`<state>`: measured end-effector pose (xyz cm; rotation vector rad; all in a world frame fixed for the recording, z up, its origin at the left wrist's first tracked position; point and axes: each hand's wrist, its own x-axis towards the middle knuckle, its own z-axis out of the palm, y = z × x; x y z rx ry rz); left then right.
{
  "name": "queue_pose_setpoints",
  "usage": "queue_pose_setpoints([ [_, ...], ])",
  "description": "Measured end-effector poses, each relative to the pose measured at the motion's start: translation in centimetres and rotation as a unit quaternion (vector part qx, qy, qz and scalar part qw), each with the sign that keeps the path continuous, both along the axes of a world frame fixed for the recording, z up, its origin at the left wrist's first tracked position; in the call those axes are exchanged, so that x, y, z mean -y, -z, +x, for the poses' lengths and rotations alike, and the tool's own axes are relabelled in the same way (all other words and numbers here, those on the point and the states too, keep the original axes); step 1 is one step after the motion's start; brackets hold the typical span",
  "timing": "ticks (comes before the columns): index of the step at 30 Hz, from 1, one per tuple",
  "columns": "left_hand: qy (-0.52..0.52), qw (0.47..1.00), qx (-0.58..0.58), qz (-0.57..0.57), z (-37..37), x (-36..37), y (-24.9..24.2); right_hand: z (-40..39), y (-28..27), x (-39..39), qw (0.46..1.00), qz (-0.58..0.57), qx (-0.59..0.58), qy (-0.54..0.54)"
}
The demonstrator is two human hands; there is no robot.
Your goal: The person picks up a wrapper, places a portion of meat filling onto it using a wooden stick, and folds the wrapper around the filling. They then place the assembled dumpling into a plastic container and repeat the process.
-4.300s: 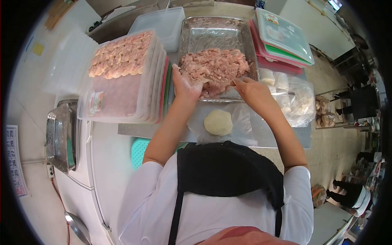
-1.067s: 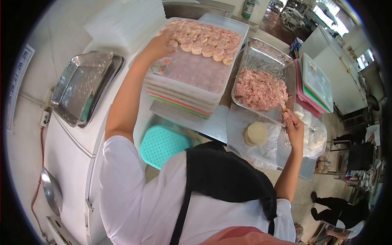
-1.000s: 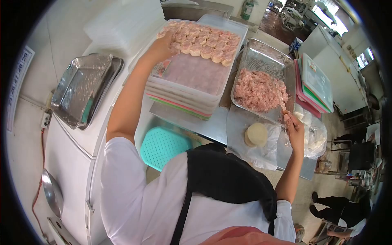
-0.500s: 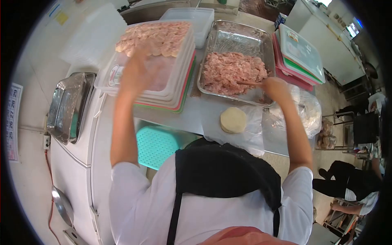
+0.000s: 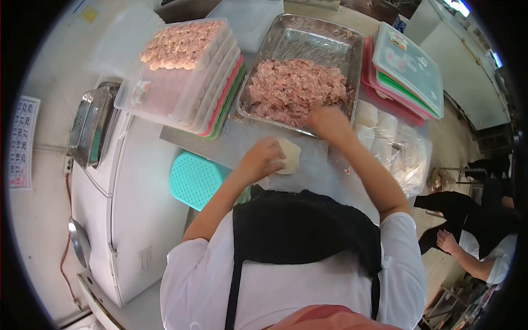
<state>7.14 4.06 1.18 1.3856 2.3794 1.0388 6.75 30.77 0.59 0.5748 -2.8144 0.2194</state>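
Starting at nine o'clock, a steel tray [image 5: 91, 131] sits on a white cabinet, and a teal perforated basket [image 5: 196, 179] shows just below the bench [image 5: 181, 137] edge. At eleven o'clock a stack of clear lidded boxes [image 5: 190, 91] carries rows of filled dumplings [image 5: 176, 44] on top. Near the centre, the left hand [image 5: 260, 159] rests on a pale round of dough wrappers [image 5: 289, 155] lying on plastic film, fingers curled over its edge; whether the grip has actually closed on a wrapper cannot be told. At twelve o'clock a steel pan [image 5: 308, 41] holds pink minced filling [image 5: 297, 88]. The right hand [image 5: 328, 122] is at the pan's near rim, blurred, its grip unreadable. At two o'clock lie stacked coloured lids [image 5: 407, 69], with a plastic bag of white dough pieces [image 5: 388, 137] just below them. At four o'clock another person crouches on the floor.
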Motion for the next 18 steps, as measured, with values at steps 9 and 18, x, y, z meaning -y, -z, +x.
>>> queue_pose_setpoints([
  [9,-0.081,0.98,0.173,0.05,-0.6,0.6,0.3,1.2,-2.8,-1.3,0.989,0.022,0.136,0.052],
  [18,-0.233,0.765,0.488,0.35,-2.2,1.7,1.4,-0.7,-4.8,1.7,0.98,-0.133,0.139,0.053],
])
